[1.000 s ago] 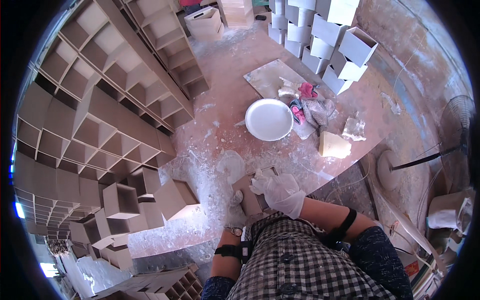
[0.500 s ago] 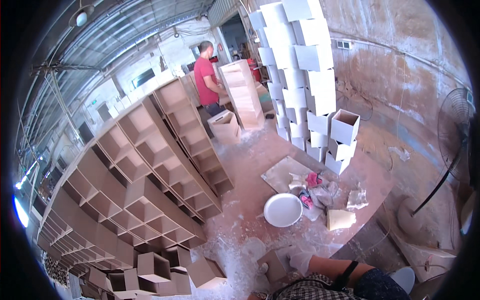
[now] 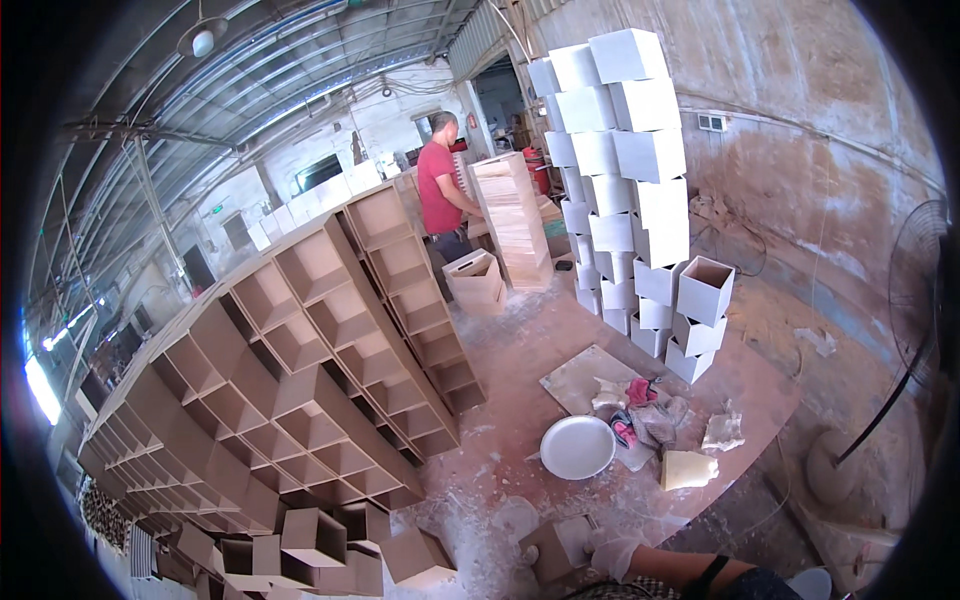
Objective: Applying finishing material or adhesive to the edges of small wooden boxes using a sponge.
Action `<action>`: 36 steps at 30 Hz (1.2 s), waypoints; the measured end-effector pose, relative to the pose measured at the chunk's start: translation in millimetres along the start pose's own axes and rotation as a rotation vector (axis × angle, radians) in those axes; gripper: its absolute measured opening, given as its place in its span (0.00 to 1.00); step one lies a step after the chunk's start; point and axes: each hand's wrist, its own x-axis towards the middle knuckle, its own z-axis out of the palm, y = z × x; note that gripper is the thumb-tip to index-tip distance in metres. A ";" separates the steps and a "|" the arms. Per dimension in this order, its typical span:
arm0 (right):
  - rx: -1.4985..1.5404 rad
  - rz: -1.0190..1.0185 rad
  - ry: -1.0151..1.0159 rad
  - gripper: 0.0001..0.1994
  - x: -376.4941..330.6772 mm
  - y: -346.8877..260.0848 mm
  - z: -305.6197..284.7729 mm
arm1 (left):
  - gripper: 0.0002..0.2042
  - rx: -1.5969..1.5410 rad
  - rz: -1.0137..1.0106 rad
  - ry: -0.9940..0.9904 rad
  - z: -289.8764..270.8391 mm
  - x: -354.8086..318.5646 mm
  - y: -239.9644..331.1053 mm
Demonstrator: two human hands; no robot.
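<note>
right hand [image 3: 615, 553], pale glove: at right side of brown box [image 3: 550, 560], grip unclear | left hand [image 3: 531, 553]: sliver at box's left edge | white basin [image 3: 578, 448] beside rags [image 3: 655, 418] | white boxes [image 3: 640, 155] stacked beyond | brown boxes [image 3: 315, 538] left | fan [image 3: 915, 290] far right | person in red shirt [image 3: 440, 190] at back

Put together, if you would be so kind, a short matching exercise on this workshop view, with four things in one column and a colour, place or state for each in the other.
Column one:
1. Right hand
2. Basin
3. Chunky block near the cloths
4. Standing fan

Column two:
A. Pale yellow
B. At the far right of the view
C. Gloved, by a brown box
D. Round and white

Right pairs: 1-C, 2-D, 3-A, 4-B.
</note>
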 end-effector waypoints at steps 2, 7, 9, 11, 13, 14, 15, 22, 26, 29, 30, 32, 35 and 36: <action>0.003 0.038 0.006 0.13 -2.5 -4.8 -3.9 | 0.30 0.000 0.011 0.000 1.0 -1.0 0.4; -0.099 -0.090 0.074 0.13 20.5 22.2 30.6 | 0.30 0.002 0.020 -0.001 3.1 1.3 5.1; -0.052 -0.049 0.074 0.13 9.9 4.2 10.8 | 0.30 -0.004 0.035 0.009 1.1 2.0 8.6; 0.010 0.009 0.074 0.13 3.6 -3.4 1.3 | 0.31 -0.011 0.044 0.013 -0.2 2.5 12.2; 0.023 0.009 0.072 0.13 2.6 -2.5 1.5 | 0.31 -0.015 0.053 0.018 0.5 2.4 16.9; 0.028 0.008 0.077 0.13 3.0 -2.3 1.4 | 0.31 -0.012 0.052 0.021 0.9 2.6 20.4; 0.030 0.012 0.080 0.13 3.9 -1.6 0.8 | 0.31 -0.013 0.058 0.021 1.4 4.0 23.5; 0.046 0.010 0.095 0.12 8.8 -2.7 0.2 | 0.31 -0.039 0.084 0.043 -4.8 2.8 36.1; 0.060 0.004 0.102 0.12 14.2 -4.6 0.6 | 0.31 -0.046 0.092 0.049 -5.1 5.6 41.0; 0.070 0.003 0.109 0.12 16.9 -5.9 -1.9 | 0.31 -0.049 0.099 0.049 -4.3 7.7 44.2; 0.072 0.003 0.112 0.12 17.4 -6.4 -2.9 | 0.31 -0.051 0.097 0.053 -4.8 7.8 45.4; 0.079 0.003 0.113 0.12 18.7 -6.8 -4.0 | 0.31 -0.051 0.099 0.056 -5.0 7.7 46.4; 0.092 0.003 0.123 0.12 17.9 -6.6 -3.8 | 0.31 -0.053 0.097 0.061 -3.6 7.4 48.2; 0.095 0.002 0.123 0.12 18.3 -6.6 -3.1 | 0.31 -0.052 0.100 0.060 -4.0 8.3 48.3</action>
